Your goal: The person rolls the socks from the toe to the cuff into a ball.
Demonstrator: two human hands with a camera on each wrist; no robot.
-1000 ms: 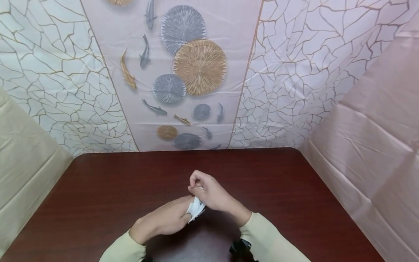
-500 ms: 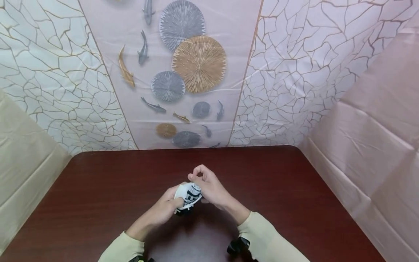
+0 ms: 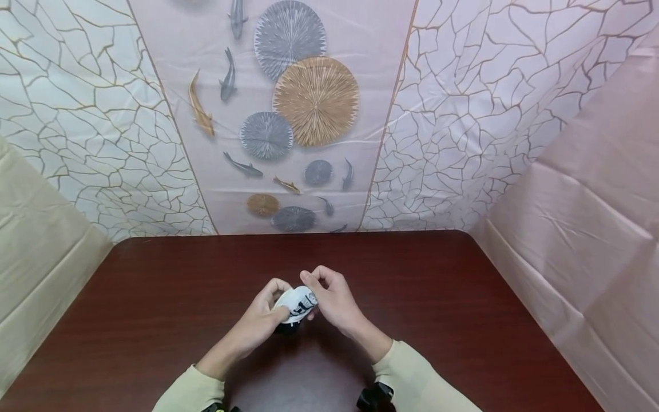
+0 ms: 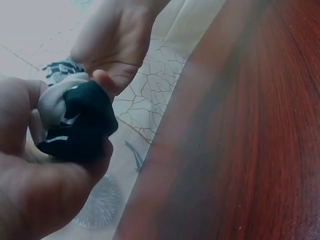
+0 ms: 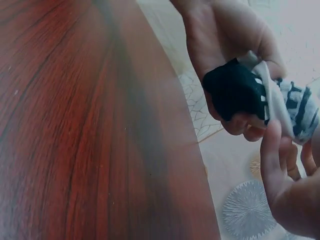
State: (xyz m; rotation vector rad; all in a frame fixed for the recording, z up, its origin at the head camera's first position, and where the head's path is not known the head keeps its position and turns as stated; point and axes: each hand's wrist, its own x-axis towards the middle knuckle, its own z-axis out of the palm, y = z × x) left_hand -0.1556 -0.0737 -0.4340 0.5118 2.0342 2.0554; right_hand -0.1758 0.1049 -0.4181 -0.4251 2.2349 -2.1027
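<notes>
A bunched-up black-and-white sock [image 3: 297,303] is held between both hands above the table. My left hand [image 3: 257,317] grips its left side, thumb on top of the white fabric. At the other end, my right hand [image 3: 337,302] pinches the patterned part between thumb and fingers. In the left wrist view the dark part of the sock [image 4: 85,122] bulges out from the left palm, with a pale band folded over it. The right wrist view shows the sock [image 5: 235,92] with a white fold around its middle and a striped end near the right fingers.
Beneath the hands is a dark red-brown wooden table [image 3: 170,297]. A patterned cloth backdrop [image 3: 437,143] hangs behind its far edge. Pale cloth sheets [image 3: 576,240] slope down along both sides. Dark straps [image 3: 377,395] sit at the wrists.
The left hand has turned and moved up, so more of the sock shows than one second ago. Its fingers have lately curled at the sock's far side. The right hand stays close by.
</notes>
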